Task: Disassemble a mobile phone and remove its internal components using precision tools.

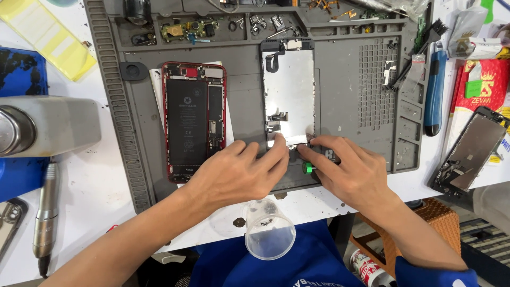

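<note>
Screen panel (289,90) face-down on grey mat (345,106), silver back up, right of red phone (194,119). My left hand (236,172), right hand (348,170) pinching its bottom edge, fingers curled.

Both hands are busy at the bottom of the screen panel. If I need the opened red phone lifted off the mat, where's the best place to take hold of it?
Probably by the long red side rails of the opened red phone, pinched from above near mid-length. It lies flat with battery and boards exposed, so the frame is the only safe surface. The left hand is nearest.
</note>
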